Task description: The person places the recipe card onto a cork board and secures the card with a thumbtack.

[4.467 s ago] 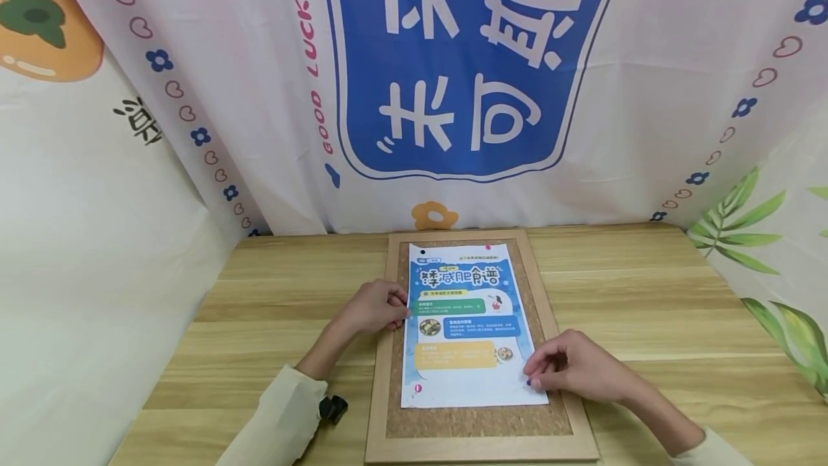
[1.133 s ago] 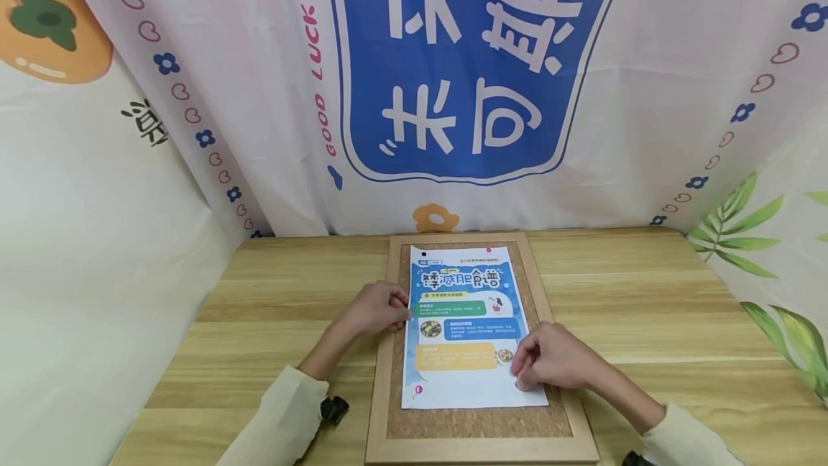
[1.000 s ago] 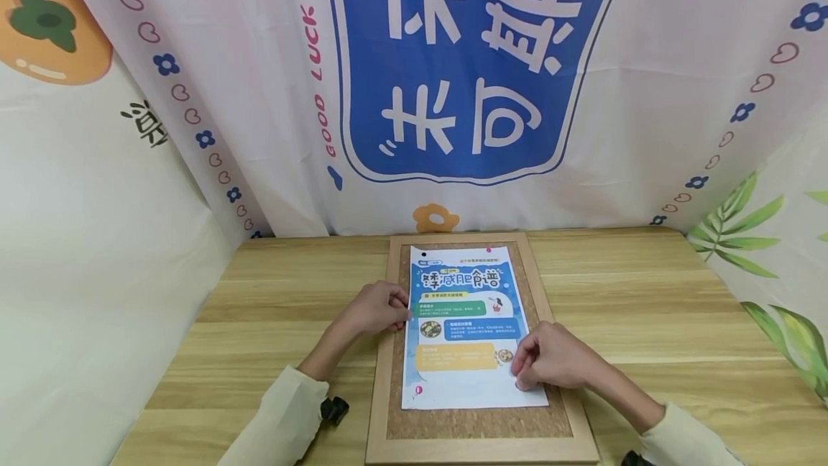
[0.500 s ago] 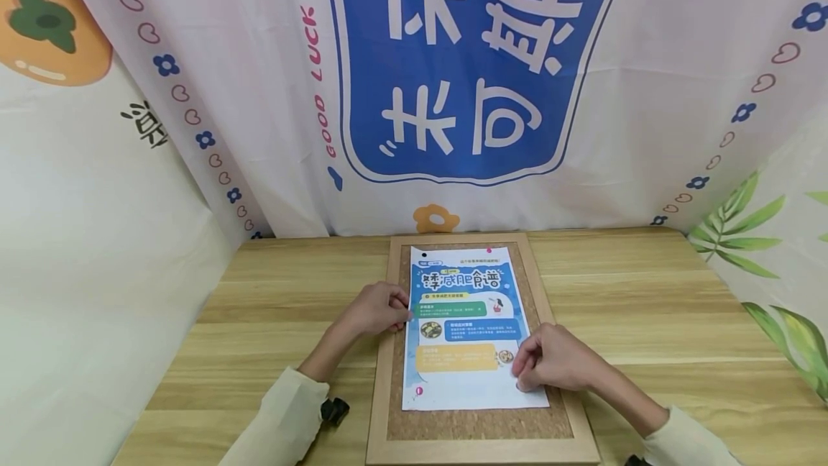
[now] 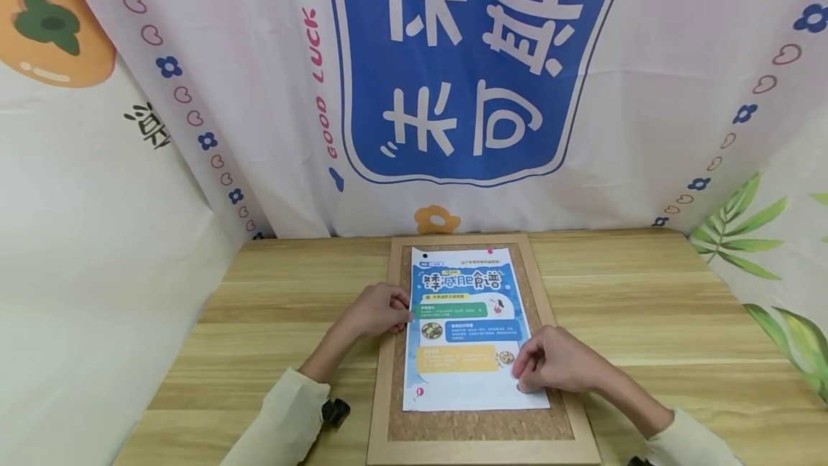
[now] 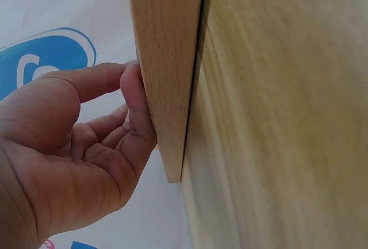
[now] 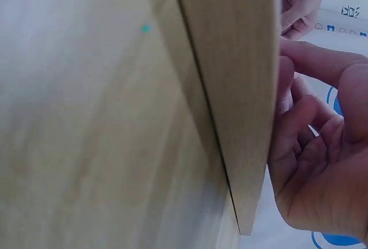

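A printed poster sheet (image 5: 466, 387) lies on a cork board (image 5: 479, 426) with a light wooden frame (image 5: 382, 380). A black push pin (image 5: 424, 256) and a pink push pin (image 5: 489, 252) sit at its top corners. My left hand (image 5: 378, 308) pinches the sheet's left edge with thumb and index finger; in the left wrist view the frame hides the contact. My right hand (image 5: 559, 359) has thumb and index finger together over the sheet's lower right corner, around a push pin hidden by the fingers. Its other fingers curl in, beside the frame in the right wrist view.
The board lies on a wood-grain table (image 5: 679, 322), near its back edge. Behind hangs a printed curtain (image 5: 272, 92) with a blue panel. Black wrist straps show at both sleeves (image 5: 284, 408).
Since the oldest frame, my right hand has moved slightly left and up over the corner, and the purple pin at its fingertips has gone out of sight. My left hand keeps its place.
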`<state>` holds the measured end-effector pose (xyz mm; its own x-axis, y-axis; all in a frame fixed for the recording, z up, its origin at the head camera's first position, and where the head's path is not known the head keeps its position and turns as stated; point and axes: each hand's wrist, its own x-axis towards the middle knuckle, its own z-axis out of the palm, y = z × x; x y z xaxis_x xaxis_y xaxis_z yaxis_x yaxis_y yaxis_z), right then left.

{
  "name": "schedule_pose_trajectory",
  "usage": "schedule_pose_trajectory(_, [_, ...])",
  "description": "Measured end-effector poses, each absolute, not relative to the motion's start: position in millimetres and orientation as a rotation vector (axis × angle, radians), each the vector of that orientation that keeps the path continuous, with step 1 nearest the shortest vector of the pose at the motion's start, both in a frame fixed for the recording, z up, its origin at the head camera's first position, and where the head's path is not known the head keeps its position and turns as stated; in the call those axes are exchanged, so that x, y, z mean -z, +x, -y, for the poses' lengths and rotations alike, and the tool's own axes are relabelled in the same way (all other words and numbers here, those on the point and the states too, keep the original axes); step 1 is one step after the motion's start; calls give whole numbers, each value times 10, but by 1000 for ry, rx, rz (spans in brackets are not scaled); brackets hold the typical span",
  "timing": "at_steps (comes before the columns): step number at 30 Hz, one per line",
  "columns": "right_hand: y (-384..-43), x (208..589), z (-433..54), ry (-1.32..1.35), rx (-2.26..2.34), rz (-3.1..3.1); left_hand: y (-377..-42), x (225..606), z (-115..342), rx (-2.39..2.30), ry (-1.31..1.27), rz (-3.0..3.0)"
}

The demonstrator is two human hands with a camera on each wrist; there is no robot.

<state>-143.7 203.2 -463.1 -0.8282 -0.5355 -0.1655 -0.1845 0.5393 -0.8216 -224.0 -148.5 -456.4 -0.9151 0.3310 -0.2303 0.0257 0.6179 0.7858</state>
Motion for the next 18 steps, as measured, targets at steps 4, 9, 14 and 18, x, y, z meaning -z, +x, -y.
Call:
schedule_pose_trajectory(4, [-1419, 4627, -2073, -632, 1201, -2360, -2234, 4561, 1473, -1192, 283, -2494])
schedule_pose_trajectory(9, [-1376, 4614, -2149, -664, 1218, -2343, -2212, 4529, 1472, -1166, 295, -2516])
schedule_pose_trajectory(14, [-1337, 4593, -2259, -643, 1224, -2367, -2176, 4484, 1505, -1158, 304, -2535])
schedule_pose_trajectory(18, [-1292, 4577, -2370, -621, 1224, -2405, -2131, 4446, 1561, -1130, 326, -2574])
